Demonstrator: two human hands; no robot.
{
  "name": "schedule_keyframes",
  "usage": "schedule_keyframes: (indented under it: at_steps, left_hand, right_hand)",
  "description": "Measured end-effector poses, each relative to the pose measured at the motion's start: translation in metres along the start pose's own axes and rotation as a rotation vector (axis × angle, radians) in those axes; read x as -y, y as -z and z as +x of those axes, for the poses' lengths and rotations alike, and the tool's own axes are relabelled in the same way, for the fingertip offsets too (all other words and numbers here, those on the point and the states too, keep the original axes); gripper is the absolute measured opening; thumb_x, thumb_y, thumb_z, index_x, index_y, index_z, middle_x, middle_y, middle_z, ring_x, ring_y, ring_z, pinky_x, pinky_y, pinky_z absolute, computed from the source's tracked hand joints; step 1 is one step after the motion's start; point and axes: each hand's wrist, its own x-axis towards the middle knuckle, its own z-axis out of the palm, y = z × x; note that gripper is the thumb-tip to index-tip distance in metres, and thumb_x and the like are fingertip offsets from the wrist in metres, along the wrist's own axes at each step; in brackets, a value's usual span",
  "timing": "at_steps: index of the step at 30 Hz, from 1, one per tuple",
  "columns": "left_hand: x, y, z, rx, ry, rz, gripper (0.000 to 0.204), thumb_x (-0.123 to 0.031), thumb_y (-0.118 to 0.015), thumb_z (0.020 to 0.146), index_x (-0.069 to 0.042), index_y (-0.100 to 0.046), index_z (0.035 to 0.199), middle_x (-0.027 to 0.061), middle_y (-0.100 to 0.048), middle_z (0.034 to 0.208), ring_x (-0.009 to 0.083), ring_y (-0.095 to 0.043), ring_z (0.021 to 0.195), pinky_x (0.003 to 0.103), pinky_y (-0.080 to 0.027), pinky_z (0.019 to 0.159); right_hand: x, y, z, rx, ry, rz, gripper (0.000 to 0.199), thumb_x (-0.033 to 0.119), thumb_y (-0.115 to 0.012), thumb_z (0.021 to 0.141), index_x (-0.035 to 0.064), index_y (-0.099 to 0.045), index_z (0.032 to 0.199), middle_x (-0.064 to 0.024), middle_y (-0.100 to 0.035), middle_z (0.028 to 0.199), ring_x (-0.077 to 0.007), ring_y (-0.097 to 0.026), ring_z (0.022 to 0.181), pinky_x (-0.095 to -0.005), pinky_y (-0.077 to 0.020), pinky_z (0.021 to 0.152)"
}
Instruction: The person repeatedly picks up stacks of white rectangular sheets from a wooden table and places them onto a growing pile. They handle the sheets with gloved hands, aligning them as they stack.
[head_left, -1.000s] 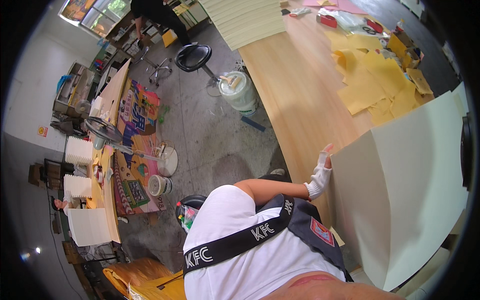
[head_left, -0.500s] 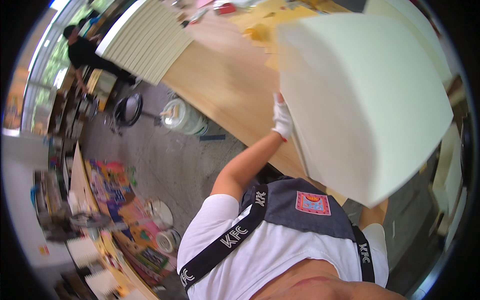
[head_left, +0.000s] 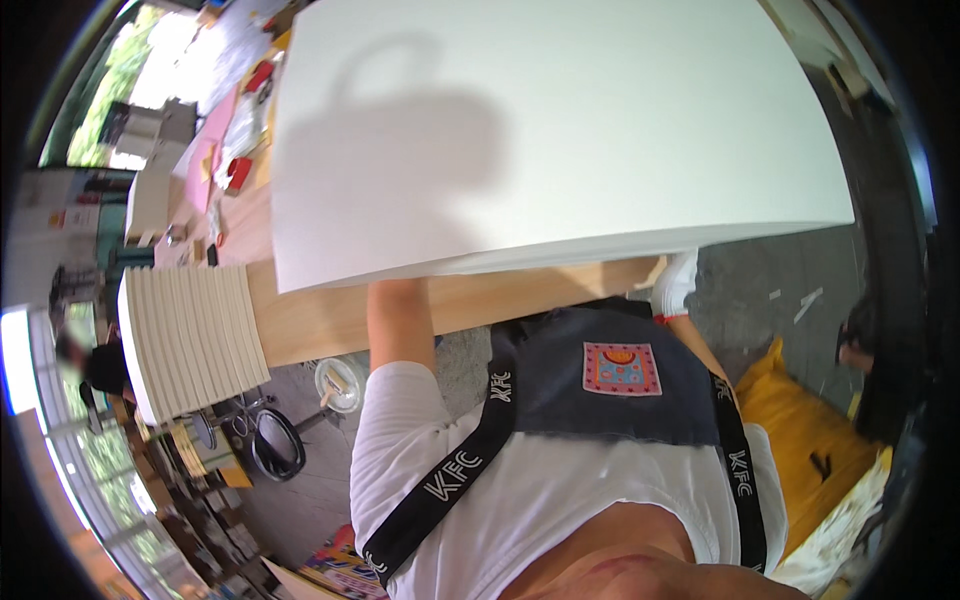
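A big, thick white board (head_left: 580, 130) fills the upper middle of the view, tilted, its near edge facing me. My right hand (head_left: 677, 287), in a white glove, grips that near edge toward its right end; its fingers pass out of sight behind the board. My left forearm (head_left: 400, 315) reaches up under the near edge, and the board hides the left hand itself. Below the board shows a strip of the pale wooden tabletop (head_left: 345, 320).
A stack of white boards (head_left: 195, 335) stands at the table's left. Farther left lie red items (head_left: 238, 175) and pink sheets. A white bucket (head_left: 342, 385) and a black round stool (head_left: 278, 443) are on the floor. Yellow cloth (head_left: 800, 430) lies at the right; a person (head_left: 105, 368) is far left.
The board has swung left and turned so its near edge lies across in front of me. My left hand has gone out of sight behind it; my gloved right hand has come into view.
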Motion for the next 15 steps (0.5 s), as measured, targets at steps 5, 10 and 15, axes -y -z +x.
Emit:
schedule_keyframes:
  at_steps: [5, 10, 15]
  left_hand:
    - [0.011, -0.003, 0.012, -0.002, 0.021, 0.099, 0.067, -0.053, -0.057, 0.094, -0.006, -0.049, 0.141, 0.0154, -0.052, 0.142, 0.0336, -0.048, 0.127, 0.047, -0.038, 0.108]
    - [0.047, -0.004, 0.001, -0.013, 0.026, 0.182, 0.067, -0.052, -0.058, 0.093, -0.006, -0.049, 0.141, 0.0158, -0.05, 0.143, 0.0344, -0.046, 0.128, 0.049, -0.036, 0.109]
    - [0.074, -0.014, -0.001, 0.008, 0.01, 0.235, 0.068, -0.051, -0.059, 0.092, -0.006, -0.049, 0.141, 0.0162, -0.049, 0.144, 0.0352, -0.045, 0.129, 0.05, -0.034, 0.109]
  right_hand:
    - [0.011, -0.019, -0.005, -0.233, -0.05, 0.314, 0.068, 0.055, -0.044, 0.102, -0.0011, -0.053, 0.14, -0.0107, -0.057, 0.14, -0.0221, -0.052, 0.124, -0.0341, -0.041, 0.105]
    - [-0.024, -0.02, 0.016, -0.4, 0.156, 0.28, 0.055, 0.042, -0.049, 0.103, -0.003, -0.059, 0.133, -0.0074, -0.06, 0.132, -0.0184, -0.055, 0.116, -0.0347, -0.0427, 0.1]
    - [-0.026, 0.009, 0.054, -0.035, 0.156, 0.318, 0.066, 0.053, -0.044, 0.101, 0.004, -0.047, 0.146, -0.0084, -0.05, 0.146, -0.0234, -0.047, 0.128, -0.0403, -0.0331, 0.112]
